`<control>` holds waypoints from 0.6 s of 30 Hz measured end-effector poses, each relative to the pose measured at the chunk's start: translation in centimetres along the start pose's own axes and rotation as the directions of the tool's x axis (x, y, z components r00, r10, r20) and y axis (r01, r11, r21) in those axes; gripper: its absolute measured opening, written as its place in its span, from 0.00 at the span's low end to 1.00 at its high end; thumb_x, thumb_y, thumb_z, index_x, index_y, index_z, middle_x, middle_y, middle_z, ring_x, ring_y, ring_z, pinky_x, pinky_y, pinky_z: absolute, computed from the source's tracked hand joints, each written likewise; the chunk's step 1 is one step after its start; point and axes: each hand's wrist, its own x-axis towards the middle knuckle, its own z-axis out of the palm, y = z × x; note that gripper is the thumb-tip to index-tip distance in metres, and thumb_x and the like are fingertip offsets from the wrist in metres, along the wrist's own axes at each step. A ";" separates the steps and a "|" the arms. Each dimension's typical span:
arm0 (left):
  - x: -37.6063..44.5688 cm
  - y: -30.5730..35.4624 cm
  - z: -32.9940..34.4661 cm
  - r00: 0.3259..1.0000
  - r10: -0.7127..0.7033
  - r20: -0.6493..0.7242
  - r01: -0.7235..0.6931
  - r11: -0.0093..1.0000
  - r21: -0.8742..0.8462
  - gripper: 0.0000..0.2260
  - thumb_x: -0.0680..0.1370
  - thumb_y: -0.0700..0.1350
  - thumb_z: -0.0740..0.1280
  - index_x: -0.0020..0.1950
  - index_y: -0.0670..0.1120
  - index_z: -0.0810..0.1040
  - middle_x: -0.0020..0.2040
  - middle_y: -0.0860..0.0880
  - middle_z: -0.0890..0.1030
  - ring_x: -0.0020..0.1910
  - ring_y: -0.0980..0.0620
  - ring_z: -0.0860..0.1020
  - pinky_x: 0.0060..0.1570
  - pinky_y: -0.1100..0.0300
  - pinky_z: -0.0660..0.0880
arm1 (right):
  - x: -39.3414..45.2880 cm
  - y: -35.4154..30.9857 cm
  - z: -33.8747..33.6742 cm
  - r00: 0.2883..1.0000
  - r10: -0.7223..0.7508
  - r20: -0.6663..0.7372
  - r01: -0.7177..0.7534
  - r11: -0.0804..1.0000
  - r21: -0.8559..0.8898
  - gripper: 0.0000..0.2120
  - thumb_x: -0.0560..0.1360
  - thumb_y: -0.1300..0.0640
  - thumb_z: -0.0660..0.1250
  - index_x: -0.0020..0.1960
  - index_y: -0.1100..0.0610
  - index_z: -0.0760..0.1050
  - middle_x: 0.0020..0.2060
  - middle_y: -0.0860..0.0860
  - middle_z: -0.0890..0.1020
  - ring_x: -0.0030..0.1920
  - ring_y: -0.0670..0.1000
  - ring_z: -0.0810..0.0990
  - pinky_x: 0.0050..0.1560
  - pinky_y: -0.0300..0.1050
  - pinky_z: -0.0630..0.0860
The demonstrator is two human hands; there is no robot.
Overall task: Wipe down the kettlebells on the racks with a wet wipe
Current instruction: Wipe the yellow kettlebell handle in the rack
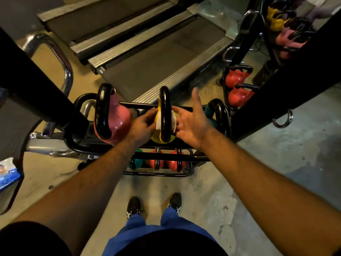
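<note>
At a gym rack point(162, 155), a person threads a wet wipe point(158, 124) under the black handle of the yellow kettlebell point(160, 139) on the top tier — left hand point(143, 126) pinching one end, right hand point(190, 122) spread wide, fingertips touching the other. Pulling the wipe taut and sawing it along the handle would likely clean best — then the bell's body.

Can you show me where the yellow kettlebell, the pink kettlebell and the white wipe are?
yellow kettlebell point(164, 115): head view, on its black handle.
pink kettlebell point(120, 120): head view, on its pink body.
white wipe point(158, 124): head view, on the part left of the yellow kettlebell's handle.
</note>
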 end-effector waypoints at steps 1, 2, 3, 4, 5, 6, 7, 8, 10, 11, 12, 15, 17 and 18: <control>-0.2 0.2 0.0 1.000 -0.001 0.009 0.001 1.000 -0.018 0.21 0.77 0.44 0.72 0.70 0.49 0.76 0.67 0.51 0.79 0.66 0.53 0.77 0.70 0.46 0.71 | 0.3 0.2 0.1 1.000 0.005 0.007 -0.004 0.998 -0.065 0.50 0.71 0.20 0.46 0.78 0.56 0.64 0.69 0.57 0.77 0.69 0.57 0.75 0.74 0.61 0.64; -0.2 0.3 0.0 1.000 0.003 0.020 -0.002 1.000 -0.029 0.20 0.78 0.42 0.71 0.70 0.48 0.76 0.66 0.50 0.79 0.66 0.52 0.77 0.69 0.46 0.72 | 0.4 0.3 0.1 1.000 0.008 0.000 -0.008 0.991 -0.135 0.49 0.72 0.21 0.44 0.78 0.55 0.64 0.69 0.56 0.77 0.70 0.56 0.75 0.74 0.59 0.65; -0.3 0.4 0.1 1.000 0.008 0.030 -0.007 0.999 -0.032 0.20 0.78 0.43 0.71 0.70 0.48 0.76 0.67 0.50 0.79 0.66 0.51 0.77 0.69 0.45 0.72 | 0.5 0.3 0.1 1.000 0.015 -0.003 -0.015 0.981 -0.195 0.46 0.74 0.22 0.43 0.77 0.54 0.66 0.69 0.55 0.77 0.69 0.54 0.75 0.72 0.55 0.67; -0.3 0.5 0.1 0.999 0.011 0.035 -0.010 0.999 -0.034 0.21 0.77 0.44 0.71 0.70 0.49 0.76 0.68 0.51 0.78 0.67 0.51 0.77 0.69 0.45 0.72 | 0.5 0.1 0.2 0.999 0.034 -0.002 -0.034 0.971 -0.238 0.45 0.75 0.23 0.44 0.76 0.53 0.68 0.68 0.55 0.78 0.69 0.54 0.75 0.70 0.53 0.68; -0.3 0.5 0.2 0.999 0.012 0.034 -0.011 0.999 -0.044 0.20 0.77 0.45 0.71 0.70 0.51 0.77 0.68 0.51 0.78 0.67 0.50 0.77 0.69 0.45 0.72 | 0.5 -0.3 0.2 0.998 0.061 -0.004 -0.060 0.963 -0.263 0.44 0.75 0.23 0.45 0.74 0.54 0.69 0.67 0.56 0.79 0.68 0.54 0.75 0.70 0.52 0.69; -0.3 0.5 0.2 1.000 0.008 0.029 -0.007 0.999 -0.052 0.19 0.77 0.44 0.71 0.68 0.54 0.77 0.67 0.51 0.79 0.66 0.51 0.77 0.68 0.46 0.72 | 0.7 -0.8 0.3 0.996 0.092 -0.021 -0.094 0.962 -0.257 0.46 0.74 0.22 0.47 0.73 0.56 0.71 0.66 0.57 0.79 0.68 0.55 0.76 0.69 0.53 0.71; -0.3 0.8 0.2 1.000 0.002 0.023 -0.001 0.999 -0.052 0.19 0.78 0.43 0.71 0.67 0.57 0.77 0.66 0.51 0.80 0.65 0.52 0.78 0.67 0.49 0.74 | 0.9 -1.5 0.5 0.992 0.124 -0.040 -0.129 0.967 -0.221 0.48 0.72 0.21 0.49 0.72 0.59 0.72 0.65 0.59 0.80 0.67 0.57 0.77 0.67 0.53 0.73; -0.2 0.8 0.2 1.000 0.004 0.018 -0.003 0.999 -0.049 0.19 0.78 0.41 0.70 0.66 0.58 0.77 0.64 0.51 0.80 0.62 0.56 0.79 0.64 0.55 0.75 | 1.1 -2.2 0.7 0.988 0.140 -0.060 -0.149 0.974 -0.171 0.50 0.71 0.20 0.52 0.71 0.61 0.72 0.63 0.60 0.80 0.64 0.59 0.78 0.63 0.54 0.75; 0.1 1.0 0.2 1.000 0.019 0.022 -0.018 0.999 -0.031 0.19 0.79 0.37 0.69 0.67 0.53 0.75 0.62 0.51 0.81 0.57 0.63 0.79 0.58 0.67 0.74 | 1.6 -3.2 1.0 0.989 0.107 -0.102 -0.111 0.993 -0.029 0.52 0.69 0.21 0.57 0.72 0.65 0.69 0.62 0.62 0.80 0.62 0.62 0.79 0.58 0.57 0.77; 0.2 1.0 0.2 1.000 0.021 0.019 -0.020 1.000 -0.014 0.19 0.79 0.37 0.68 0.69 0.50 0.75 0.61 0.51 0.81 0.55 0.64 0.80 0.56 0.69 0.73 | 1.8 -3.3 1.1 0.991 0.077 -0.114 -0.072 0.996 0.044 0.53 0.69 0.21 0.59 0.74 0.65 0.66 0.63 0.63 0.79 0.62 0.63 0.79 0.60 0.60 0.76; 0.3 0.9 0.3 1.000 0.021 0.015 -0.021 1.000 -0.015 0.19 0.79 0.37 0.68 0.69 0.48 0.74 0.60 0.50 0.80 0.55 0.61 0.80 0.55 0.69 0.74 | 2.1 -2.9 1.1 0.991 0.044 -0.127 -0.036 0.997 0.070 0.53 0.69 0.22 0.60 0.77 0.63 0.62 0.65 0.64 0.78 0.63 0.64 0.78 0.63 0.62 0.75; 0.0 0.5 0.2 0.999 0.023 0.028 -0.021 0.997 -0.070 0.19 0.77 0.39 0.71 0.67 0.51 0.77 0.64 0.46 0.80 0.61 0.51 0.79 0.62 0.58 0.75 | 2.0 -0.7 0.8 0.995 -0.051 -0.092 0.031 0.979 -0.202 0.46 0.70 0.22 0.58 0.75 0.54 0.67 0.67 0.59 0.77 0.67 0.60 0.76 0.71 0.63 0.68; -0.4 0.7 0.3 0.998 0.033 0.061 -0.027 0.995 -0.097 0.19 0.76 0.45 0.72 0.66 0.56 0.78 0.66 0.45 0.79 0.66 0.49 0.77 0.66 0.52 0.73 | 1.4 0.7 0.3 0.996 -0.083 -0.034 0.062 0.915 -0.398 0.41 0.71 0.22 0.55 0.71 0.49 0.72 0.65 0.55 0.80 0.66 0.55 0.77 0.72 0.60 0.68; -0.5 0.7 0.2 0.996 0.043 0.075 -0.035 0.994 -0.108 0.19 0.75 0.48 0.72 0.66 0.57 0.78 0.67 0.45 0.78 0.67 0.48 0.76 0.67 0.50 0.72 | 1.1 1.1 -0.1 0.994 -0.104 -0.017 0.085 0.886 -0.457 0.39 0.72 0.22 0.54 0.71 0.46 0.72 0.65 0.53 0.80 0.66 0.53 0.77 0.71 0.58 0.69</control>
